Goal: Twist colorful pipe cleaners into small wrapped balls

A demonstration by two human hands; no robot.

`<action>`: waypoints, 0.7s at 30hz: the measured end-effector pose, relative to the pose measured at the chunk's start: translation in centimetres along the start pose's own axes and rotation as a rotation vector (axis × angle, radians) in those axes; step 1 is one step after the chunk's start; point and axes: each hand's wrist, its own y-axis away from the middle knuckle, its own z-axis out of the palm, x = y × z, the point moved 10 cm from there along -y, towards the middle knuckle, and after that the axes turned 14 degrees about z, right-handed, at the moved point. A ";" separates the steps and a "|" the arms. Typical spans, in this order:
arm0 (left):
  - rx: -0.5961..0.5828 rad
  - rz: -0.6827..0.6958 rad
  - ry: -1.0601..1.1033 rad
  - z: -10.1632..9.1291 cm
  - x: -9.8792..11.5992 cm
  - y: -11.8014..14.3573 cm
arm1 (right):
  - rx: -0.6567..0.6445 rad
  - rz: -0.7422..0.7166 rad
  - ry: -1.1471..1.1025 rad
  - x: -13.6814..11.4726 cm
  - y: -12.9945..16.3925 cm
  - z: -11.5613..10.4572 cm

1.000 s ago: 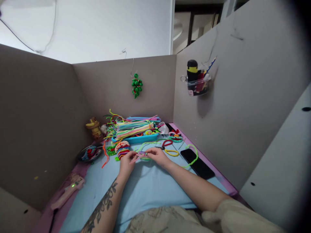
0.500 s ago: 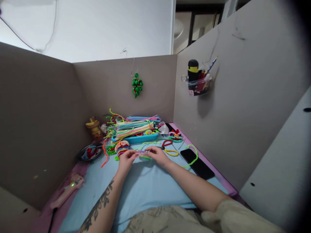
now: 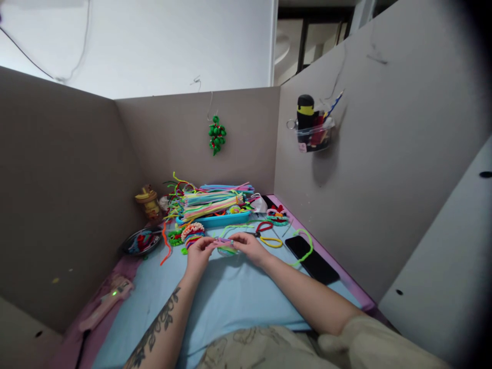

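Note:
Between my hands is a small pipe-cleaner piece (image 3: 226, 244) in pink, purple and light green, held just above the blue cloth. My left hand (image 3: 200, 250) pinches its left end between thumb and fingers. At the other end, my right hand (image 3: 249, 245) is closed on it too, the fingertips partly hidden. A striped, multicoloured pipe-cleaner piece (image 3: 192, 234) sits just behind my left hand. Close to my right hand lie scissors with a red and a yellow handle loop (image 3: 271, 241).
Behind stands a blue tray (image 3: 226, 220) heaped with pipe cleaners (image 3: 213, 202). A phone (image 3: 312, 260) lies right, crossed by a green pipe cleaner. A dark bowl (image 3: 142, 241) and a corded pink tool (image 3: 109, 302) are left. Grey panels (image 3: 172, 133) enclose the table.
Both hands stay nearly in place. The piece between them has turned slightly, so more of its pink and green part shows.

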 end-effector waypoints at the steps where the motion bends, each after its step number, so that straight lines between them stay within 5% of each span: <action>1: -0.002 0.000 0.007 0.1 0.0 0.0 | 0.003 0.002 -0.012 0.0 0.0 -0.1; 21: -0.095 -0.114 0.159 2.3 -1.1 0.9 | 0.101 -0.004 -0.033 -0.6 0.1 -1.0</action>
